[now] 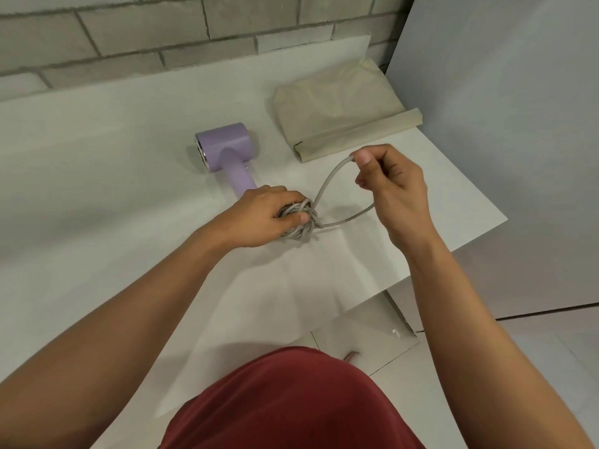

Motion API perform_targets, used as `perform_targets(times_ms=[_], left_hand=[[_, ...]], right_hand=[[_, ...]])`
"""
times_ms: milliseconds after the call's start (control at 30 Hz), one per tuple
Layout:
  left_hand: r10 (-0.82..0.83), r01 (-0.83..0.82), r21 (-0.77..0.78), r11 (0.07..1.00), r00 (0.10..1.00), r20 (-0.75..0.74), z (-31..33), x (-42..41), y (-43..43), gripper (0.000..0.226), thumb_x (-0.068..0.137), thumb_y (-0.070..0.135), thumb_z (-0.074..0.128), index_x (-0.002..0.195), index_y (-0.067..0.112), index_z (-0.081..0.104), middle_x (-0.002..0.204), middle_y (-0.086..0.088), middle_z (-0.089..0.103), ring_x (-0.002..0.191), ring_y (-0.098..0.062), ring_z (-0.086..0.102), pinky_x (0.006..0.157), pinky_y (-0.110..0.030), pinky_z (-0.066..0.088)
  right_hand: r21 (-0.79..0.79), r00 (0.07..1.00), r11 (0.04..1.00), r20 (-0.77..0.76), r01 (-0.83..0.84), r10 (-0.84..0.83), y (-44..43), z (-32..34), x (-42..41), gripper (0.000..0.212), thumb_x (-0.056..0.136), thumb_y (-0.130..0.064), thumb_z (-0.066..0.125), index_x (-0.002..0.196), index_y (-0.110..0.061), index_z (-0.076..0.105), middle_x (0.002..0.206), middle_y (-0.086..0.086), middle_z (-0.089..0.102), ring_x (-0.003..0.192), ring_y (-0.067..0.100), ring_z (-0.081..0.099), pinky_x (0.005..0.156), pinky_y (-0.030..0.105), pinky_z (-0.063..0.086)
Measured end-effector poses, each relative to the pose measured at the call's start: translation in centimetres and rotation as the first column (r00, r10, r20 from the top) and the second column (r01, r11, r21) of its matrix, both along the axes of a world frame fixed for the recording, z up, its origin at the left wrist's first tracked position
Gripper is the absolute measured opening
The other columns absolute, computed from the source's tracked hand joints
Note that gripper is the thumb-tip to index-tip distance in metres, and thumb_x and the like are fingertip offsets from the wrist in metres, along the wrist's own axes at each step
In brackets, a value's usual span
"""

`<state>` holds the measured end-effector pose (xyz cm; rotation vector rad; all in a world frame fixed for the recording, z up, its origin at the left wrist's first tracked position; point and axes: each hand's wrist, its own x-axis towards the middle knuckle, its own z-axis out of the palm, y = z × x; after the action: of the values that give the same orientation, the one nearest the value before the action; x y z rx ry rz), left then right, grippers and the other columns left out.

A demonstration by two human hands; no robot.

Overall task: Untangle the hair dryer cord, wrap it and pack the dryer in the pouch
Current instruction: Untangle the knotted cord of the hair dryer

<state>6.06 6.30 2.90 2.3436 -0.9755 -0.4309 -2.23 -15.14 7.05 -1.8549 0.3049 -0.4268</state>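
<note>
Red shirt at bottom centre, closest to camera. Two bare forearms reaching forward over white table. Strip of tiled floor at lower right, past table edge.

Mid table: left hand palm down on coiled grey cord. Fingers curled round the coil, thumb pressed against its near side. Coil resting on table, several turns bunched tight, strands crossing messily at its right side.

Just right of that: right hand raised above table. Thumb and forefinger pinching the top of a loose loop of the same cord; other fingers curled toward palm, close together. One strand rising from coil up to the pinch; the other running from coil along table and vanishing behind the heel of the hand.

Beyond left hand: lilac dryer lying on table, handle pointing at left hand, handle end hidden under the knuckles. Barrel crosswise, silver ring on its left end.

Farther right: beige pouch lying flat on table near far right corner, apart from dryer, with a folded band along its near edge. Dryer outside pouch.

Farthest: grey brick wall behind table, plain grey panel at right.
</note>
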Motion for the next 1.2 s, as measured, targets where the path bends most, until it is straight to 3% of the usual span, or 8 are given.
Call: perform_targets(times_ms=[200,367,500,667,767,867,1000,1200], left_hand=[[-0.019,0.017,-0.043,0.999,0.999,-0.037,-0.4,0.2,0.2,0.021,0.101,0.046,0.059,0.107,0.028,0.068,0.094,0.008,0.060,0.091,-0.011,0.055,0.086,-0.030,0.041],[-0.012,0.011,-0.044,0.999,1.000,-0.016,-0.5,0.0,0.1,0.013,0.103,0.041,0.056,0.097,0.031,0.061,0.089,0.012,0.055,0.092,-0.015,0.052,0.096,-0.039,0.042],[-0.039,0.038,-0.015,0.999,0.999,-0.022,-0.8,0.2,-0.1,0.011,0.105,0.043,0.053,0.095,0.048,0.053,0.090,0.016,0.054,0.090,-0.007,0.049,0.103,-0.043,0.038],[-0.026,0.025,-0.022,0.999,0.999,-0.033,-0.7,0.5,-0.3,0.009,0.105,0.046,0.050,0.099,0.042,0.057,0.089,0.014,0.055,0.089,-0.009,0.051,0.099,-0.042,0.040],[-0.010,0.008,-0.065,0.998,0.999,-0.032,-0.3,0.5,-0.2,0.014,0.105,0.044,0.051,0.092,0.043,0.054,0.086,0.012,0.053,0.084,-0.002,0.052,0.085,-0.034,0.038],[-0.033,0.027,-0.072,0.997,0.996,-0.086,-0.3,0.8,0.0,0.013,0.105,0.046,0.052,0.092,0.047,0.054,0.089,0.011,0.053,0.085,-0.004,0.053,0.080,-0.029,0.035],[-0.089,0.063,-0.137,0.989,0.976,-0.197,0.7,1.6,0.4,0.010,0.105,0.037,0.056,0.114,0.039,0.061,0.105,0.007,0.058,0.097,-0.009,0.057,0.087,-0.025,0.044],[-0.051,0.036,-0.108,0.993,0.988,-0.143,0.5,2.0,1.3,0.013,0.100,0.027,0.067,0.111,0.030,0.072,0.105,0.008,0.067,0.095,-0.007,0.062,0.085,-0.018,0.046]], right_hand=[[0.034,0.999,0.999,-0.012,0.039,-0.038,-0.6,0.8,0.9,0.016,0.105,-0.031,0.062,0.100,-0.020,0.072,0.084,-0.007,0.066,0.077,0.011,0.062,0.080,0.034,0.057],[-0.209,0.994,0.974,-0.052,0.083,-0.096,-0.8,0.3,1.2,0.021,0.106,-0.034,0.058,0.109,-0.020,0.073,0.088,-0.006,0.069,0.082,0.015,0.066,0.081,0.041,0.057],[-0.830,1.000,0.557,0.015,0.014,-0.002,-0.2,-0.2,0.8,0.064,0.090,-0.004,0.043,0.152,-0.019,0.049,0.155,0.010,0.048,0.134,0.040,0.050,0.105,0.056,0.046],[-0.922,0.932,0.269,-0.190,-0.277,0.309,1.5,-0.8,0.5,0.060,0.090,-0.020,0.033,0.145,-0.018,0.056,0.127,0.001,0.070,0.124,0.028,0.062,0.118,0.063,0.026],[-0.896,0.905,0.270,-0.254,-0.353,0.342,0.9,-0.8,0.8,0.039,0.101,-0.030,0.050,0.133,-0.016,0.065,0.101,0.001,0.074,0.093,0.032,0.070,0.093,0.051,0.051],[-0.862,0.890,0.338,-0.237,-0.378,0.390,0.8,-0.5,1.0,0.027,0.101,-0.030,0.056,0.113,-0.016,0.076,0.088,0.004,0.063,0.074,0.031,0.064,0.062,0.036,0.044],[-0.772,0.928,0.551,-0.135,-0.318,0.346,-1.3,0.4,1.3,0.019,0.103,-0.024,0.061,0.107,-0.012,0.075,0.095,0.005,0.061,0.080,0.024,0.062,0.075,0.041,0.053],[-0.558,0.993,0.826,0.038,-0.075,0.116,-4.1,2.8,0.3,0.014,0.105,-0.025,0.059,0.104,-0.017,0.070,0.099,-0.005,0.066,0.086,0.004,0.058,0.079,0.018,0.043]])
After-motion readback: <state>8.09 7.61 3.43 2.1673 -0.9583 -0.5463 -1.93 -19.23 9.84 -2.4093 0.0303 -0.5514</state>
